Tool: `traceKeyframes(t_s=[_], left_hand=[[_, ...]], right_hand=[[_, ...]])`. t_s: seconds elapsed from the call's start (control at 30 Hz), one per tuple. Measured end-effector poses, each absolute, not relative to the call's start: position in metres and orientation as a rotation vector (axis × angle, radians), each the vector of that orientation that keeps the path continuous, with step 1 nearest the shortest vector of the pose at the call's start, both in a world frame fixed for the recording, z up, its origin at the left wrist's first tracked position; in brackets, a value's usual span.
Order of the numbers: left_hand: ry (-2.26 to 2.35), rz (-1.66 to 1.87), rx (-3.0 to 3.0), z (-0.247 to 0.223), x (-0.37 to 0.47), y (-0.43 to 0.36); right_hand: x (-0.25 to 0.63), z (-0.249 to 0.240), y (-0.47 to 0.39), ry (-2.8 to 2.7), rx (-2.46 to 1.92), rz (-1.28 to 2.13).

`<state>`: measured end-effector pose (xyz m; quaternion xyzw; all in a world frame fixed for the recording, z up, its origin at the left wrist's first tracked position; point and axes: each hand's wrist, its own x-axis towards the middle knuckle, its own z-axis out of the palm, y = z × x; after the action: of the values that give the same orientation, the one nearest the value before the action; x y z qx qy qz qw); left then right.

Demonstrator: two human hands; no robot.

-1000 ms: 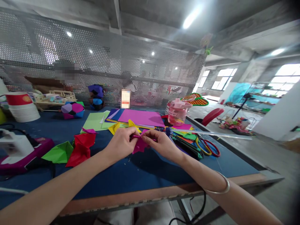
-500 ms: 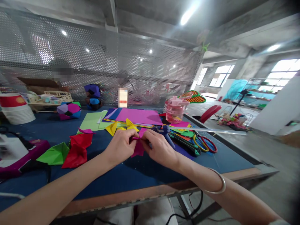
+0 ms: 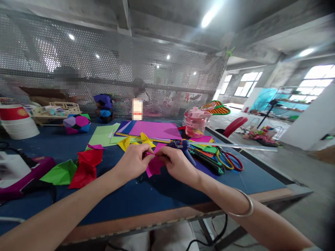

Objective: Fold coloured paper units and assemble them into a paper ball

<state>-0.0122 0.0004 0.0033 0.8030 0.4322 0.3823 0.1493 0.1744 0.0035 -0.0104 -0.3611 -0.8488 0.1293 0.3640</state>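
A folded magenta paper (image 3: 154, 166) is pinched between both hands above the blue table. My left hand (image 3: 134, 161) grips its upper left part with thumb and forefinger. From the right, my right hand (image 3: 178, 164) pinches the same paper, its fingertips close to those of the left. Just behind the hands lie folded yellow papers (image 3: 125, 143). A blue glue gun (image 3: 184, 145) with a long clear stick lies behind my right hand. Red folded paper (image 3: 86, 167) and green folded paper (image 3: 60, 172) rest to the left.
Sheets of purple paper (image 3: 157, 129) lie at the back. To the right are a green cutter (image 3: 206, 161), scissors (image 3: 235, 162) and a pink jar (image 3: 195, 122). Paper cups (image 3: 18, 122) and a purple device (image 3: 39, 170) stand at the left. Behind rises a perforated metal screen (image 3: 117, 62).
The fingers have shifted slightly on the magenta paper, and more of it shows below and between the hands. Both hands still pinch it.
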Motion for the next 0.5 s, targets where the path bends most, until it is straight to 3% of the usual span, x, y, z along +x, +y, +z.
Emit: traceKeyframes(t_s=[0.27,0.5], left_hand=[[1.308,1.059,2.387,-0.001,-0.008,-0.003],[1.401,1.14,2.426,-0.01,0.002,-0.011]], right_hand=[[0.173,-0.008,0.004,-2.114,-1.006,0.403],[0.173,-0.009,0.0,-2.12,-0.964,0.244]])
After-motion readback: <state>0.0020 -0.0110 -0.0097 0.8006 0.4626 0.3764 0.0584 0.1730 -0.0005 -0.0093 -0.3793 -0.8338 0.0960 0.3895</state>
